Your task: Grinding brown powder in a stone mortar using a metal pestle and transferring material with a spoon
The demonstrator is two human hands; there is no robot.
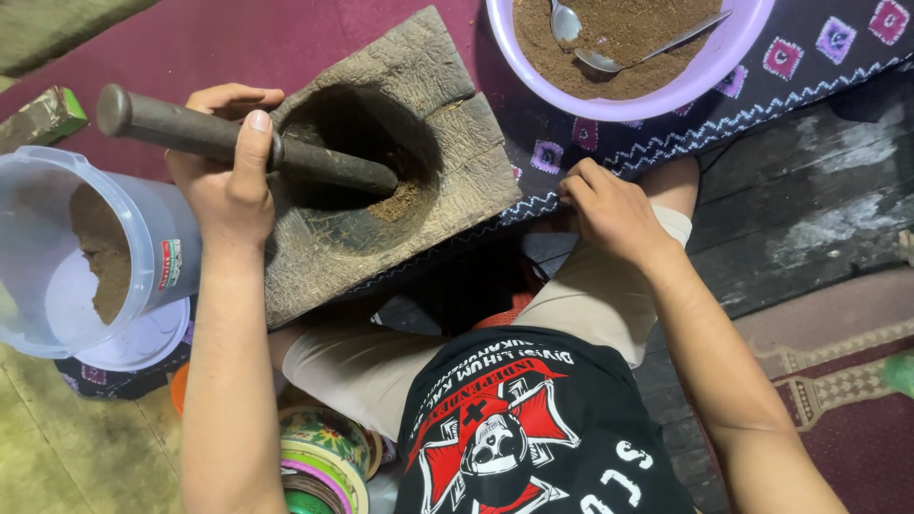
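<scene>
My left hand [224, 171] grips a dark pestle [314, 164] around its shaft. The pestle's tip rests inside the hollow of a heavy wooden mortar block [447, 157], where a little brown powder lies. My right hand [609, 209] rests with its fingers curled on the edge of a dark patterned cloth [609, 152] beside the mortar, above my knee. Whether it pinches the cloth I cannot tell.
A lilac bowl [733, 52] of brown powder with two metal spoons [609, 48] sits at the top right. A clear plastic tub [67, 247] holding some powder lies on its side at the left, by its lid. Colourful tins [324, 457] stand near my lap. Dark wooden floorboards lie at right.
</scene>
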